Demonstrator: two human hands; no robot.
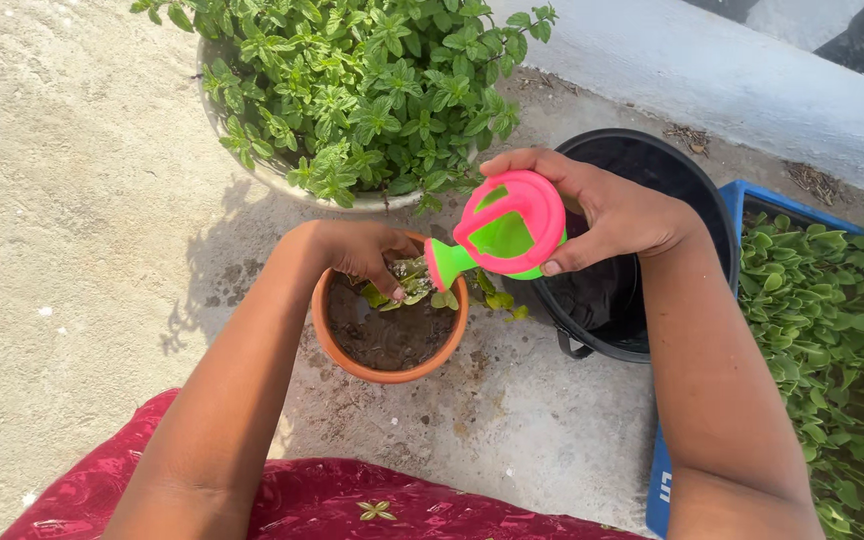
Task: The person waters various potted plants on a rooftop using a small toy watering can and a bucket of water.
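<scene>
Head view, concrete floor (72,200), white wall (732,70)

- Toy watering can (505,232): bright pink body and rose, lime green spout and inside.
- Small pot (337,345): terracotta orange, dark brown soil.
- Bucket (697,185): black.
- Crate (752,192): blue.
- Large planter (282,180): pale grey, green leaves.
- Garment (352,500): deep red, small gold flower motif.
- Ground (62,200): sandy beige.

A rough concrete floor (72,200) is carrying everything here. A small clay pot (347,360), a pale bowl planter (252,165) of leafy herbs and a black bucket (697,190) are sitting on it, with a blue crate (659,480) of green plants standing just beside the bucket.
</scene>
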